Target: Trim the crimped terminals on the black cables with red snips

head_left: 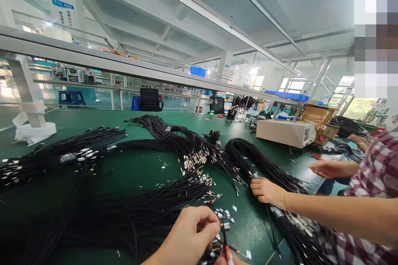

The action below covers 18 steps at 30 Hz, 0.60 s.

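Observation:
My left hand (192, 232) is low in the middle of the head view, thumb and forefinger pinched at the end of a thin black cable. Only part of my right hand (231, 260) shows at the bottom edge. It is closed on a red-handled tool (226, 251), whose dark, narrow front points up beside my left fingertips. The tool's exact kind is hard to make out. Small white label pieces (230, 214) lie scattered around both hands. To the left spreads a bundle of black cables (174, 192) with pale and copper-coloured ends.
More black cable bundles (155, 126) cover the green table (130, 169). At right, a co-worker's hand (269, 192) rests on a looped bundle (245, 153); other hands (334, 169) are beyond it. A beige box-shaped device (284, 132) stands behind. A shelf (149, 68) spans the back.

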Tool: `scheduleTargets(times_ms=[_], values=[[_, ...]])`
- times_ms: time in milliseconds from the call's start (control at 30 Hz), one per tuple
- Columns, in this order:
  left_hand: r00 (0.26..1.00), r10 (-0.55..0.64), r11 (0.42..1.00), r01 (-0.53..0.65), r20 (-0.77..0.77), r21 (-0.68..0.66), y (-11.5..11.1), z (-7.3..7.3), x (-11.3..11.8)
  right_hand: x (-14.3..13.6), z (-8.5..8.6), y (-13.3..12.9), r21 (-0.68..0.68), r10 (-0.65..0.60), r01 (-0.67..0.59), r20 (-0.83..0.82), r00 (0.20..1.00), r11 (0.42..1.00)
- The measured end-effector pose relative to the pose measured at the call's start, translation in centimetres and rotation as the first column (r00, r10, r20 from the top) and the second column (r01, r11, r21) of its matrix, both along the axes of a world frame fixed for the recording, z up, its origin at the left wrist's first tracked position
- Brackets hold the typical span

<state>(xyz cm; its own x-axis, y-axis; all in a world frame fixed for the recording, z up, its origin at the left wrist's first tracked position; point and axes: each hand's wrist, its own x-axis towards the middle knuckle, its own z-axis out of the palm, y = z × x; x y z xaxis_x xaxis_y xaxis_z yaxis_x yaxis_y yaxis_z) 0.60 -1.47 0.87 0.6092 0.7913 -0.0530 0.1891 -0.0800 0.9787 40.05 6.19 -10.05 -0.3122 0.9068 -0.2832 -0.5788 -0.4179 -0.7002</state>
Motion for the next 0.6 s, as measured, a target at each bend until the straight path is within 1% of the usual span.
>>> scheduleTargets(times_ms=[67, 133, 233, 300, 367, 433, 500, 600], values=[[0.999, -0.019, 0.994, 0.022, 0.032, -0.106, 0.1, 0.2, -0.2, -0.1, 0.0, 0.0, 0.008, 0.014, -0.014, 0.01, 1.0, 1.0], [0.995, -0.053, 0.967, 0.071, 0.079, -0.245, 0.3, 0.3, -0.5, -0.1, 0.1, 0.0, 0.012, 0.035, -0.035, 0.024, 0.999, 0.999], [0.975, -0.128, 0.883, 0.195, 0.181, -0.427, 0.9, 0.4, -1.0, -0.2, 0.4, 0.0, 0.015, 0.073, -0.074, 0.053, 0.996, 0.997], [0.956, -0.162, 0.827, 0.266, 0.244, -0.496, 1.3, 0.4, -1.3, -0.2, 0.6, -0.1, 0.015, 0.093, -0.094, 0.068, 0.993, 0.995], [0.94, -0.183, 0.784, 0.317, 0.289, -0.533, 1.6, 0.4, -1.5, -0.1, 0.8, -0.1, 0.014, 0.105, -0.106, 0.071, 0.992, 0.994], [0.925, -0.205, 0.76, 0.355, 0.319, -0.544, 1.9, 0.2, -1.5, 0.0, 0.9, -0.1, 0.017, 0.111, -0.112, 0.074, 0.991, 0.994], [0.924, -0.212, 0.768, 0.358, 0.317, -0.531, 2.2, -0.2, -1.4, 0.1, 1.0, -0.1, 0.028, 0.122, -0.125, 0.088, 0.989, 0.992], [0.931, -0.216, 0.817, 0.337, 0.293, -0.468, 2.9, -1.1, -1.3, 0.2, 0.9, 0.1, 0.06, 0.139, -0.148, 0.133, 0.981, 0.987]])
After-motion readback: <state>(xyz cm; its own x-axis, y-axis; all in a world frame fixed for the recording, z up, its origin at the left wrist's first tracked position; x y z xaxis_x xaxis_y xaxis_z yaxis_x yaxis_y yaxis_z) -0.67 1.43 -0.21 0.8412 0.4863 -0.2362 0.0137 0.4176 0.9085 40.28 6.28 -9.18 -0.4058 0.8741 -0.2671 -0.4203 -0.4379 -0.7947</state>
